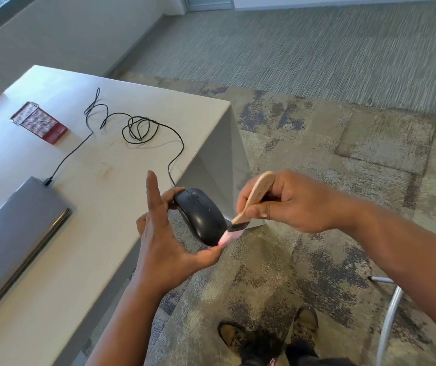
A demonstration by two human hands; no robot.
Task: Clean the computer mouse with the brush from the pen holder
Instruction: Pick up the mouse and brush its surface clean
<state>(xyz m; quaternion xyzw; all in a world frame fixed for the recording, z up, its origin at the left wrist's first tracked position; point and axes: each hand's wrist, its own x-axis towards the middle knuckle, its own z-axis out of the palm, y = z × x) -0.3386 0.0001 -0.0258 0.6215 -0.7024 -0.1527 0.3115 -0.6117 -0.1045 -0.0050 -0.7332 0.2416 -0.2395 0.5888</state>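
One illegible mark, brush [251, 204] handle.

Cable [142, 128] loops between pen holder [39, 122] and mouse [201, 215].

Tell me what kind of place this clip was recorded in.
Most likely an office: a plain white desk carrying a closed laptop and a red mesh pen holder, with patterned commercial carpet tiles underfoot.
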